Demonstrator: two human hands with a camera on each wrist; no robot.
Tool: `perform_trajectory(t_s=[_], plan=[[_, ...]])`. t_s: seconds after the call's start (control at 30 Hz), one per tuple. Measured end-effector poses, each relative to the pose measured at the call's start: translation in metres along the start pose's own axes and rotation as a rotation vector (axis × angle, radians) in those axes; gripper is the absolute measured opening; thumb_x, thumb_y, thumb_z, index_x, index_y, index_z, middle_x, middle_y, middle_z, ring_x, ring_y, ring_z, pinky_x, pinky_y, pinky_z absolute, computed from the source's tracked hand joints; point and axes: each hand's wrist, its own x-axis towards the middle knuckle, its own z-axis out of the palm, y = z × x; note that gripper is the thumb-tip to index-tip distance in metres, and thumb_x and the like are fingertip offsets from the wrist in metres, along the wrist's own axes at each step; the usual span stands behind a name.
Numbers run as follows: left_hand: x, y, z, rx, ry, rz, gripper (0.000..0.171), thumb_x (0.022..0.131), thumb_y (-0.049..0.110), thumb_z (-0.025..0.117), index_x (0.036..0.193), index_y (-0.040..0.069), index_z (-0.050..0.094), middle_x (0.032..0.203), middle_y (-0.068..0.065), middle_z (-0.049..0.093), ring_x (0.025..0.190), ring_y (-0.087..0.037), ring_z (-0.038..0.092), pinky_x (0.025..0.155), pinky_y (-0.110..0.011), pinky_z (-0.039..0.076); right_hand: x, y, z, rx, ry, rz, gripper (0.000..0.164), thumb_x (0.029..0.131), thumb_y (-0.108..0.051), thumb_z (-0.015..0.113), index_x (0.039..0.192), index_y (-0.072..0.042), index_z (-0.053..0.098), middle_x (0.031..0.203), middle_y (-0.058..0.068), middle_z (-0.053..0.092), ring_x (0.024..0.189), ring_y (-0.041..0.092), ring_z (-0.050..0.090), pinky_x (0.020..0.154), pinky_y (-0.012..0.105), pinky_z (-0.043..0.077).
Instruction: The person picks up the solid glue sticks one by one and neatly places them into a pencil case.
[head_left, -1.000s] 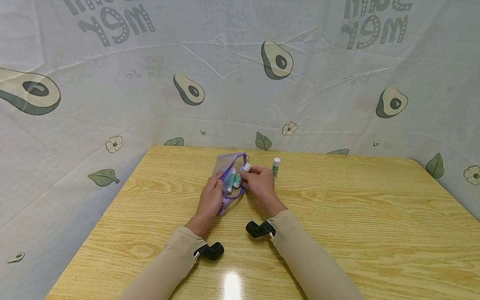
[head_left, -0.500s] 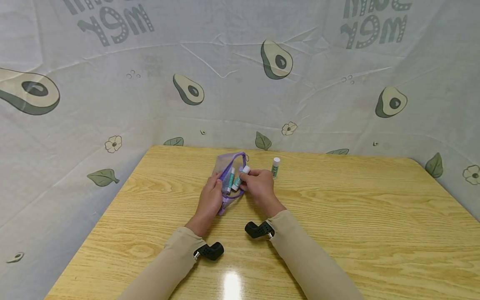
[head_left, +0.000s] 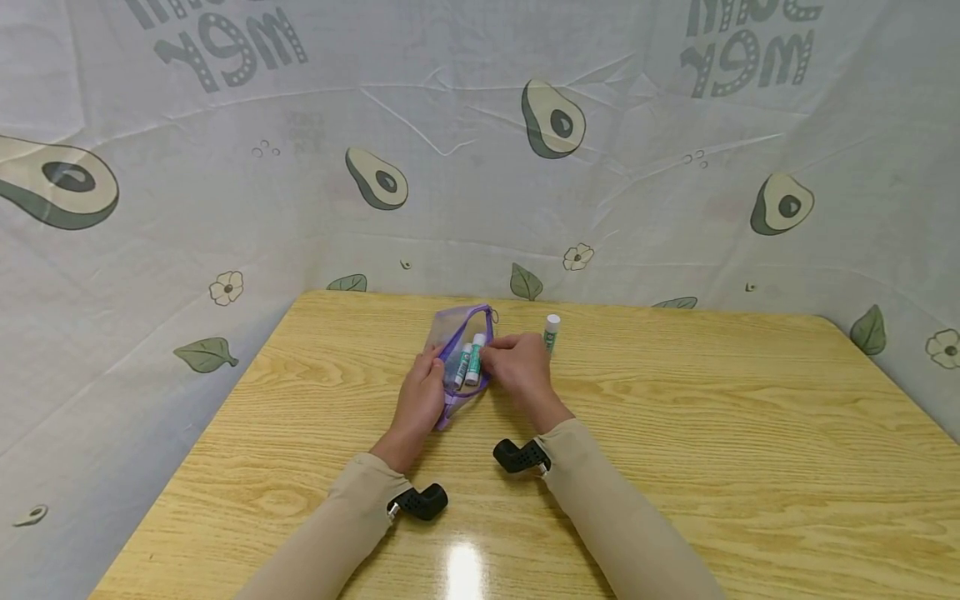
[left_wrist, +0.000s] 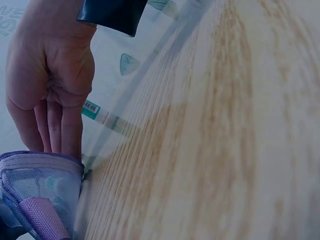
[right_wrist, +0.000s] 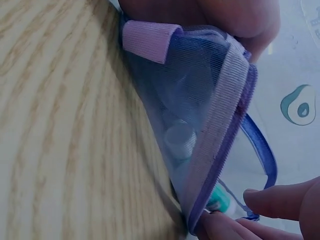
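My left hand (head_left: 420, 396) grips the near left side of a purple-edged mesh zipper pouch (head_left: 450, 323), its mouth spread wide. Two glue sticks, white with green labels, lie side by side inside: a left one (head_left: 462, 367) and a right one (head_left: 475, 358). At the pouch's right edge is my right hand (head_left: 521, 367), its fingertips right beside the right glue stick. In the right wrist view the right thumb (right_wrist: 275, 200) stands apart from the fingers at the zipper rim. A third glue stick (head_left: 552, 329) stands upright behind the right hand, partly hidden by it.
The pouch rests on a wood-grain table (head_left: 675, 433). A pale cloth (head_left: 465, 217) printed with avocados and leaves hangs behind the table's far edge. Black wrist devices, a left one (head_left: 423, 502) and a right one (head_left: 517, 457), jut from the sleeves.
The right glue stick, pinched and tilted in my right hand earlier, has come down into the pouch beside the other one. The right fingers have loosened from it. My left hand keeps its place.
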Motion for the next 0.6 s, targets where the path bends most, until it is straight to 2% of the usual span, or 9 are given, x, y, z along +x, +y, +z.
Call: perform_trajectory(t_s=[0.13, 0.43, 0.6], plan=[[-0.0003, -0.0002, -0.0002, -0.004, 0.000, 0.004, 0.052, 0.116, 0.026, 0.031, 0.164, 0.008, 0.039, 0.179, -0.010, 0.019, 0.168, -0.035, 0.007, 0.137, -0.056, 0.009, -0.0007, -0.0019, -0.0025, -0.062, 0.017, -0.028, 0.027, 0.093, -0.016, 0.077, 0.115, 0.000, 0.082, 0.114, 0.017, 0.080, 0.101, 0.021, 0.071, 0.082, 0.029, 0.062], [-0.0003, -0.0007, -0.0004, -0.004, 0.002, 0.017, 0.052, 0.116, 0.026, 0.032, 0.164, 0.009, 0.041, 0.179, -0.011, 0.020, 0.168, -0.036, 0.007, 0.136, -0.057, 0.009, -0.0004, -0.0032, -0.0035, -0.061, 0.020, -0.046, 0.030, 0.096, -0.017, 0.078, 0.122, -0.001, 0.079, 0.121, 0.017, 0.079, 0.112, 0.029, 0.077, 0.094, 0.041, 0.064], [-0.0006, -0.0013, 0.0000, -0.004, 0.001, 0.015, 0.052, 0.116, 0.026, 0.032, 0.164, 0.009, 0.041, 0.179, -0.011, 0.020, 0.168, -0.036, 0.007, 0.137, -0.056, 0.009, 0.0014, -0.0023, -0.0048, -0.051, 0.009, -0.069, 0.032, 0.096, -0.016, 0.077, 0.125, -0.001, 0.078, 0.118, 0.017, 0.080, 0.111, 0.029, 0.078, 0.095, 0.041, 0.064]])
